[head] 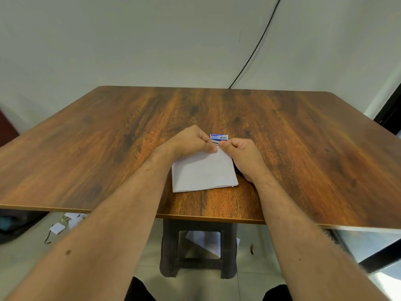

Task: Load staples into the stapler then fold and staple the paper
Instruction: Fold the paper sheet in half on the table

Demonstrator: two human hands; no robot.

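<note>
A folded white paper [204, 172] lies flat on the wooden table [108, 148], near its front edge. Just beyond it sits a small blue and white staple box [219, 136]. My left hand [191, 141] and my right hand [243, 153] meet fingertip to fingertip over the paper's far edge, right in front of the box. Both pinch a thin silvery staple strip [215, 144], of which only a sliver shows. Their fingers are curled in. No stapler is visible; my hands may hide it.
A dark stool [195, 246] stands under the table's front edge. Paper scraps [57, 228] lie on the floor at the left. A black cable [256, 48] runs down the wall behind the table. A dark frame stands at the right edge.
</note>
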